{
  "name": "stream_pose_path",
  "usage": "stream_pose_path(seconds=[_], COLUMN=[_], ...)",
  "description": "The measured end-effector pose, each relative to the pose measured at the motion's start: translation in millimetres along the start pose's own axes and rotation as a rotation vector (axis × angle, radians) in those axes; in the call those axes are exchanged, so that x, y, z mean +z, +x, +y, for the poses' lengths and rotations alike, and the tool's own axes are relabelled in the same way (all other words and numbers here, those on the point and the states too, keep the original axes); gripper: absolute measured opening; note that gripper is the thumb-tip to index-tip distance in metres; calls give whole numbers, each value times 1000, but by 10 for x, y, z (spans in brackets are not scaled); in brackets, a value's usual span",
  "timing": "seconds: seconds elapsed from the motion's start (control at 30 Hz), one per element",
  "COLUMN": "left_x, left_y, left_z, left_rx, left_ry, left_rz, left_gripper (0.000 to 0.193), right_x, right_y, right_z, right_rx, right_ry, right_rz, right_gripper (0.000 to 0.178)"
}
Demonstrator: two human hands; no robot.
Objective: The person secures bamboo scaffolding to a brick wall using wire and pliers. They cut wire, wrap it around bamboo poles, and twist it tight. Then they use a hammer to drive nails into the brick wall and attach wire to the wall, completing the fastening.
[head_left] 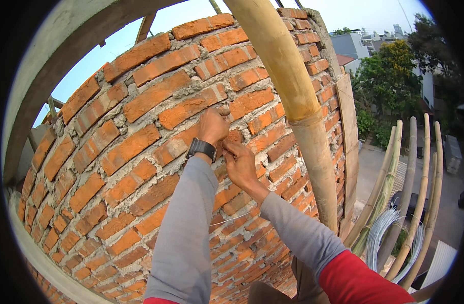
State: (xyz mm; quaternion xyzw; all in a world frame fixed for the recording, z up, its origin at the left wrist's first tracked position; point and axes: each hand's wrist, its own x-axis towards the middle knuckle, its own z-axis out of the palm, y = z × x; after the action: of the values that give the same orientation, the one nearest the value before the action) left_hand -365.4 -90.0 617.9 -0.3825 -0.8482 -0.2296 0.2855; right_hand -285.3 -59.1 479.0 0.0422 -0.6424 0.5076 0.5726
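Observation:
My left hand (214, 125) is closed against the brick wall (156, 101), with a dark watch (202, 149) on its wrist. Just below and to its right, my right hand (240, 164) has its fingers pinched together close to a mortar joint. Whatever lies between the fingers of either hand is too small or hidden to make out. A thin pale wire (234, 219) shows below my right hand, in front of the bricks; its ends are hidden. A broken reddish brick face (235, 137) sits between the two hands.
A thick bamboo pole (303, 121) stands upright right of my hands, close to the wall. Several thinner bamboo poles (419, 187) rise at the far right, with a coil of silvery wire (381, 233) around them. A concrete beam (65, 48) frames the left. A street lies far below.

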Motion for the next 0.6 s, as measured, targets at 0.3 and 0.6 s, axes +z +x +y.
stream_pose_path(seconds=[0.3,0.6], left_x=[-79,-371], left_y=[-45,25], left_z=[7,69], left_rx=[-11,-118], left_ry=[-129,-331], left_rz=[-51,-275], left_gripper=[30,31], right_x=[-243,-13], right_y=[858,1109], right_z=[-116,209], right_rx=[424,268], right_ry=[53,414], right_rz=[-25,21], right_gripper=[26,20])
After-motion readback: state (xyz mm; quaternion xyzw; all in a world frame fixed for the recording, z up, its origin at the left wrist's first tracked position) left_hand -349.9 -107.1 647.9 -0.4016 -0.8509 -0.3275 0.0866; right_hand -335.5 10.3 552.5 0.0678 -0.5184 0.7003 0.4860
